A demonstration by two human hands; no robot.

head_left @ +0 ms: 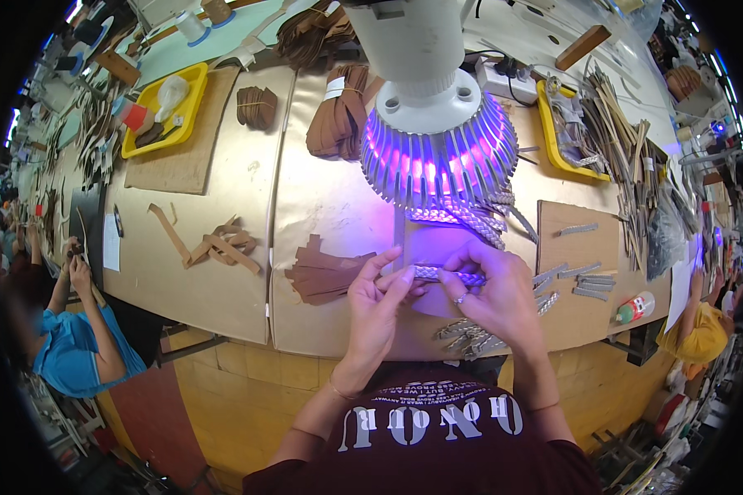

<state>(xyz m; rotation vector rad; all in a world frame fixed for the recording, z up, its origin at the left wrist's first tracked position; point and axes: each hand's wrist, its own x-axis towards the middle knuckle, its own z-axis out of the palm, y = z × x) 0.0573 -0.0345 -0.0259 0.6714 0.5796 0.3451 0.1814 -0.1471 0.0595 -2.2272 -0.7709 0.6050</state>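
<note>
Between my two hands is a short braided strap (428, 272), lit purple and stretched level above the table edge. My left hand (376, 293) pinches its left end between thumb and fingers. At the strap's right end, my right hand (495, 289) is closed with thumb and fingertips on the braid. More braided straps (470, 221) lie just beyond my hands, under a lamp (437, 148) glowing purple. Beside my left hand spreads a fan of flat brown strips (326, 271). A bundle of braided strap ends (469, 337) lies by my right wrist.
Short grey strips (594, 282) and a cardboard board (565, 235) lie to the right, near a bottle (636, 307). Yellow trays (191, 103) (553, 148) stand at both sides. Brown strip bundles (338, 124) lie beyond. A person in blue (82, 338) works at left.
</note>
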